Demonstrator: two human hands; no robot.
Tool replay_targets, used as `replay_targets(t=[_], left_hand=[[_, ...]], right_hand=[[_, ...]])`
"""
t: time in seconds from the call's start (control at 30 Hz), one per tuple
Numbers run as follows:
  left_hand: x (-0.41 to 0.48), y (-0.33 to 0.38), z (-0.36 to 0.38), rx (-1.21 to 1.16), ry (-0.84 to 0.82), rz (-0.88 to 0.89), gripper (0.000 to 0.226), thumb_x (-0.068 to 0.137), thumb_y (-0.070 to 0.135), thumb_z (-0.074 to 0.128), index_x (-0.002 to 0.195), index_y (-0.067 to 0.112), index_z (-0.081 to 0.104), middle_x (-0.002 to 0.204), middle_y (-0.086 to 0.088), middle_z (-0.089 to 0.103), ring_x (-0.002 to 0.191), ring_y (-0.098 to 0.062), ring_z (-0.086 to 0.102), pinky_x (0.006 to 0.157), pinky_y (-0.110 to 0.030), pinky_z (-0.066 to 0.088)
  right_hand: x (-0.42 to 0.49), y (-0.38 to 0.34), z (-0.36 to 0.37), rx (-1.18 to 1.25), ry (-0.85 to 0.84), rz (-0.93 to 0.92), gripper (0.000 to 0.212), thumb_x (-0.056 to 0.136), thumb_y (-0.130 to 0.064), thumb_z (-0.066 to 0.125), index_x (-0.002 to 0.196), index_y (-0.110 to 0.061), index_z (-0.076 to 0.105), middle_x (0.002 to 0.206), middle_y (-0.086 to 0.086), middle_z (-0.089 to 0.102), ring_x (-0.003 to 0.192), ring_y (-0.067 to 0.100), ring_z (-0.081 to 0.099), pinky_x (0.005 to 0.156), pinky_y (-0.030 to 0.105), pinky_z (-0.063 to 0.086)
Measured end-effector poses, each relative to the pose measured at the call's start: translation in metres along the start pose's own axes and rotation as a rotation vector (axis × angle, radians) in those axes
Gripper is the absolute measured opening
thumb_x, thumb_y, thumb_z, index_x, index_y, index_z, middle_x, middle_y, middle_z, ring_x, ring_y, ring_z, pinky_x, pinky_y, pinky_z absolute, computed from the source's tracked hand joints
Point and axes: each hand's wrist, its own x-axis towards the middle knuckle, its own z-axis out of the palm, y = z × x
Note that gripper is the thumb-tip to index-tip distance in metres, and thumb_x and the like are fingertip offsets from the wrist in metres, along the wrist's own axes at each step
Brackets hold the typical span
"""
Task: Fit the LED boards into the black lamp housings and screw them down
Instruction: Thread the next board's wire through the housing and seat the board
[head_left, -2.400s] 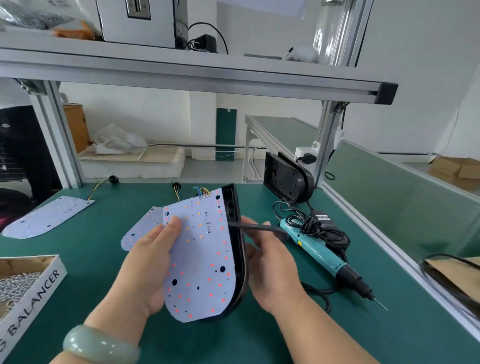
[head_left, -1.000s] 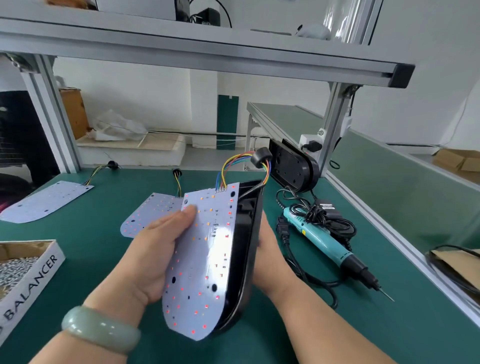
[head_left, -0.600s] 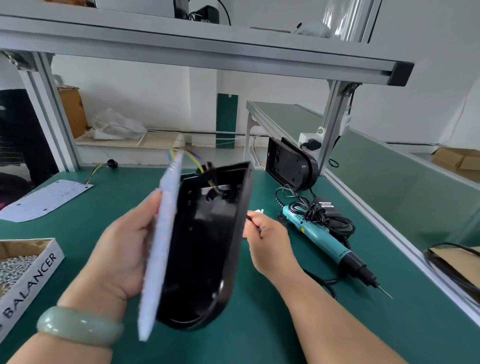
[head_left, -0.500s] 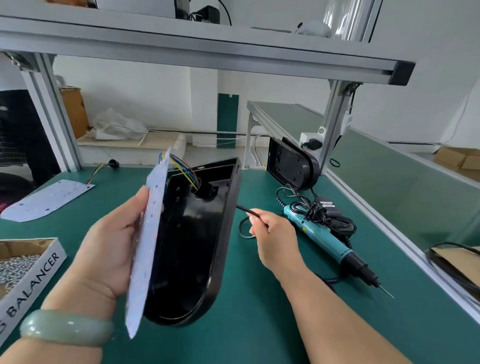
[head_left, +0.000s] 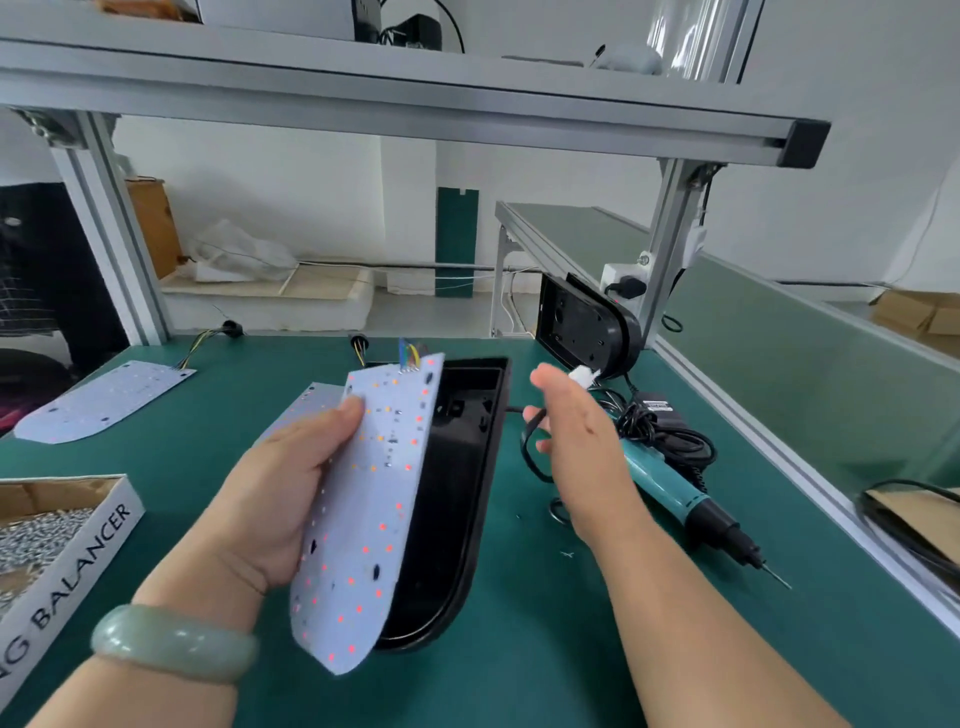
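Observation:
My left hand (head_left: 283, 488) grips a white LED board (head_left: 371, 499) dotted with red and orange LEDs, tilted over the open black lamp housing (head_left: 457, 483), which stands on its edge on the green bench. Coloured wires leave the board's top edge. To the right of the housing, my right hand (head_left: 571, 441) pinches a black cable (head_left: 530, 457) that comes out of the housing's side and ends in a white connector (head_left: 584, 375) above my fingers.
Two more LED boards lie on the bench (head_left: 519, 675): one at far left (head_left: 98, 402), one (head_left: 298, 413) behind my left hand. Another black housing (head_left: 584, 325) leans on the frame post. A teal electric screwdriver (head_left: 670, 486) lies right. A box of screws (head_left: 47, 530) sits left.
The board and housing have swung back so the LED face shows again, lower on the bench. My right hand has pulled the cable out to the right, its white connector now showing.

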Motion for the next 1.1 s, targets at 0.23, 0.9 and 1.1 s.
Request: replay_targets(t=[0.23,0.9,1.1], left_hand=[[-0.001,-0.011,0.013,0.086,-0.091,0.126,0.031,0.072,0.036,0.062,0.081,0.010,0.078,0.083,-0.013,0.075,0.064,-0.021,0.071,0.052,-0.026,0.055],[-0.010,-0.005,0.012,0.221,-0.093,0.225,0.036,0.077,0.038,0.062,0.089,0.007,0.073,0.089,-0.021,0.073,0.071,-0.030,0.070,0.064,-0.038,0.056],[-0.012,-0.004,0.014,0.241,-0.115,0.234,0.036,0.078,0.037,0.060,0.088,0.005,0.071,0.087,-0.023,0.072,0.068,-0.030,0.069,0.060,-0.035,0.056]], right_hand=[[0.007,-0.053,0.000,-0.299,-0.376,-0.181,0.021,0.090,-0.030,0.065,0.103,-0.014,0.072,0.104,0.004,0.072,0.089,0.005,0.067,0.077,0.024,0.052],[0.025,-0.076,0.010,-0.848,-0.661,-0.231,0.026,0.090,-0.016,0.054,0.067,-0.009,0.045,0.062,0.004,0.039,0.054,0.014,0.028,0.050,0.027,0.028],[0.020,-0.072,0.018,-0.965,-0.680,-0.321,0.036,0.086,-0.007,0.055,0.059,-0.012,0.032,0.060,0.006,0.030,0.065,0.022,0.024,0.053,0.033,0.023]])
